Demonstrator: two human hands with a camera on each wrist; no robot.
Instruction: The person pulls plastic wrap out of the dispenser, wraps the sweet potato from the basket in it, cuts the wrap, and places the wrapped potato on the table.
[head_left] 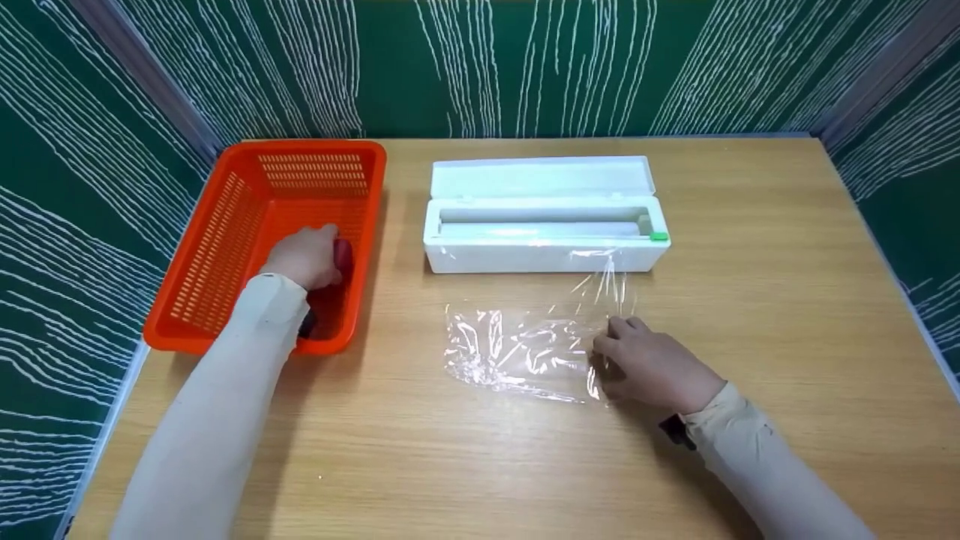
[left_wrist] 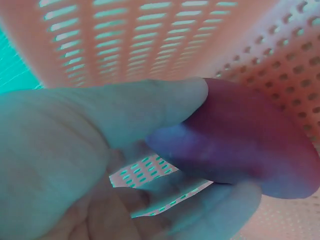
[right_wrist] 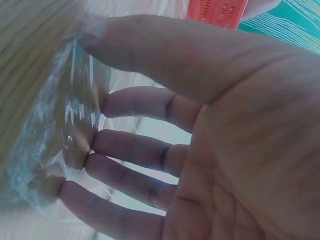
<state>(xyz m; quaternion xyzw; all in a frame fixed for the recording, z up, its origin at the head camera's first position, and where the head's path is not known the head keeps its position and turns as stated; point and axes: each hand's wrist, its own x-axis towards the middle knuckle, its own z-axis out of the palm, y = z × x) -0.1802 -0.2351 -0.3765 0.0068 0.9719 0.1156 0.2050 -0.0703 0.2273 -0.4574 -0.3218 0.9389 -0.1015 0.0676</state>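
Inside the orange basket [head_left: 202, 266], my left hand [head_left: 304, 255] holds a smooth purple-red oblong item [left_wrist: 250, 140] that tapers at one end. Thumb on one side and fingers on the other grip its tapered end; its kind is unclear. My right hand [head_left: 652, 367] is at the right edge of a sheet of cling film [head_left: 517, 352] spread on the table. Its fingertips touch the film, spread and lightly bent, and the thumb stands well apart from them. From the film, a gathered strand runs up to the front of a white dispenser box [head_left: 540, 259].
The dispenser's lid [head_left: 540, 178] is raised at the back, with a film roll [head_left: 540, 230] inside and a green cutter piece [head_left: 658, 236] at its right end. Green panels [head_left: 510, 67] with white lines border the wooden table [head_left: 450, 465]. A dark object [head_left: 306, 322] shows beside the left cuff.
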